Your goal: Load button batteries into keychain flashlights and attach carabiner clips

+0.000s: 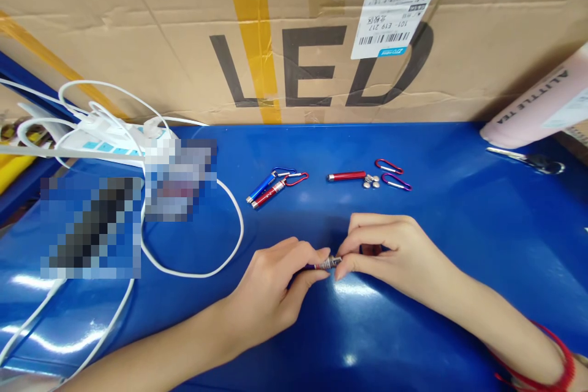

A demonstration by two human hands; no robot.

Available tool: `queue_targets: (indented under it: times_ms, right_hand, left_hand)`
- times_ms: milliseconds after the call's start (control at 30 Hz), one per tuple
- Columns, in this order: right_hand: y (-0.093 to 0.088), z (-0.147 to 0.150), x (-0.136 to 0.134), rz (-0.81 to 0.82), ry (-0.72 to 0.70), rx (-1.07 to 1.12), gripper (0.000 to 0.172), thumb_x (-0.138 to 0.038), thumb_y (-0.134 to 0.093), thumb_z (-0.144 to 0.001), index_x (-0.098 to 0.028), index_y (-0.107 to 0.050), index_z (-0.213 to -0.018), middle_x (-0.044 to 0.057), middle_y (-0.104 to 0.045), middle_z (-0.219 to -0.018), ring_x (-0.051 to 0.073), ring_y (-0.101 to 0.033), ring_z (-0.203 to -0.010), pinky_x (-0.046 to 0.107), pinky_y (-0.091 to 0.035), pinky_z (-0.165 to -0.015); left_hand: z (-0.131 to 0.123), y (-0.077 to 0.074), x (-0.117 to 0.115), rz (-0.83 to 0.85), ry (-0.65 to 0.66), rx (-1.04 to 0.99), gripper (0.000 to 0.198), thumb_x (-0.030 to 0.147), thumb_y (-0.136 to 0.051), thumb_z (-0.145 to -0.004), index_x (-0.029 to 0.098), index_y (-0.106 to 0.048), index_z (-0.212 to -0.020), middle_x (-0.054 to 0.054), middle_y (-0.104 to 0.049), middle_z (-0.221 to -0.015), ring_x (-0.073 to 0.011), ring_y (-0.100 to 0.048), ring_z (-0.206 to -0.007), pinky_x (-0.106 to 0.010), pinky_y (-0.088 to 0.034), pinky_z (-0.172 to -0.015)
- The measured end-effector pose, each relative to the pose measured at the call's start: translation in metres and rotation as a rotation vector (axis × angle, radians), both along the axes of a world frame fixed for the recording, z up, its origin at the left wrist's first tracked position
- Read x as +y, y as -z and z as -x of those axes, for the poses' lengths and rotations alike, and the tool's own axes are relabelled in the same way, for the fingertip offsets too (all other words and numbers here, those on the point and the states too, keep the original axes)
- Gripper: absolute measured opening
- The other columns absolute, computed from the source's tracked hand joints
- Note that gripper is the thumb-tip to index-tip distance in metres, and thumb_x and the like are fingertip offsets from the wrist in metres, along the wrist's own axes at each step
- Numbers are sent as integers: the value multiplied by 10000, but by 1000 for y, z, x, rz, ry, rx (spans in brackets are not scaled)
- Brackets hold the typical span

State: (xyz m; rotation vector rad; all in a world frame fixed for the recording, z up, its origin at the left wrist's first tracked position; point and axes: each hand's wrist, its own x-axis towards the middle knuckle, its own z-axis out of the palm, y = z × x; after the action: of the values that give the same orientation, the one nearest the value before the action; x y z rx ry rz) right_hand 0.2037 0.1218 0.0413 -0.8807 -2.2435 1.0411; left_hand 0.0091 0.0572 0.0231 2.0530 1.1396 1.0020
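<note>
My left hand [285, 278] is closed around the dark purple body of a mini flashlight [327, 264], most of which the fingers hide. At its silver end, the thumb and forefinger of my right hand [383, 246] are pinched on the metal tip. Beyond the hands lie a blue mini flashlight [263, 187] and a red mini flashlight [269, 193], side by side, each with a carabiner clip. Farther right is a red tube [346, 176] with several button cells [371, 182] by its end. Two loose carabiners, one red [388, 166] and one purplish [396, 182], lie beside the cells.
A large cardboard box [174, 30] stands along the back of the blue table [294, 153]. On the left are a white power strip [114, 141], looping white cables [241, 226] and two pixelated items. A pink bottle [528, 104] and metal keys [528, 160] are at right.
</note>
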Motion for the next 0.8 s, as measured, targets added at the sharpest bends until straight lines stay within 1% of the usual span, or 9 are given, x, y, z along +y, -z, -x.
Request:
queue_targets:
  times_ms: [67,133,233,367,467,567,667,733,800]
  right_hand:
    - [0,-3,1,-84,-122,-32,182,-282,-626,-875,-232,-725,-730,-47,-580,-642,53,-516,-515,185,-359,-482]
    - [0,-4,0,-179,-210,-73,234,-233,-536,-935,-230,-718,-788,-44,-583,-661,56,-541,-542,192,-354,-507]
    - [0,-3,-2,-276,-231,-125,305,-242,-455,-974,-222,-702,-795,-38,-569,-641,69,-544,-538,213,-333,-504]
    - [2,3,-7,-260,-229,-109,381,-273,-393,-995,-191,-674,-752,-23,-552,-611,79,-526,-525,208,-343,-498]
    - [2,8,-12,-69,-186,-13,408,-297,-415,-981,-170,-602,-641,-22,-520,-563,79,-480,-488,199,-335,-462]
    - [0,12,-18,296,-146,104,462,-387,-432,-963,-172,-499,-559,-33,-479,-492,74,-455,-432,192,-329,-428]
    - [-2,13,-22,597,-152,192,510,-502,-431,-937,-175,-459,-546,-35,-460,-448,75,-439,-399,199,-332,-422]
    - [-3,13,-22,669,-151,218,509,-517,-449,-925,-169,-484,-556,-33,-461,-447,74,-430,-405,200,-327,-428]
    - [-4,13,-22,679,-147,224,493,-495,-462,-926,-163,-513,-567,-30,-473,-463,70,-430,-415,195,-326,-431]
  left_hand:
    - [0,-1,2,-25,30,15,146,103,-478,-924,169,-574,-835,-7,-599,-682,-129,-535,-590,-222,-447,-558]
    - [0,-2,3,-64,42,33,176,119,-451,-941,164,-578,-827,-9,-588,-660,-129,-511,-572,-227,-437,-544]
    - [1,1,3,-138,36,67,209,127,-421,-953,159,-590,-833,-19,-581,-650,-133,-493,-560,-238,-429,-531]
    - [4,5,3,-237,48,151,242,66,-391,-933,155,-604,-861,-32,-598,-668,-140,-479,-548,-244,-417,-506]
    - [7,3,4,-344,48,198,239,44,-380,-926,149,-594,-934,-47,-626,-695,-146,-464,-537,-246,-414,-480]
    - [7,-1,2,-445,16,224,216,54,-388,-936,159,-574,-971,-47,-641,-709,-148,-447,-539,-248,-404,-473]
    - [6,-3,0,-457,-5,202,199,42,-430,-924,158,-568,-1009,-44,-660,-750,-143,-469,-559,-250,-406,-490]
    - [5,-2,-1,-415,-7,149,228,19,-460,-905,148,-564,-1062,-48,-676,-796,-141,-511,-588,-249,-428,-514]
    - [5,0,-1,-356,-3,128,278,10,-465,-900,140,-554,-1128,-47,-683,-814,-143,-548,-611,-249,-453,-536]
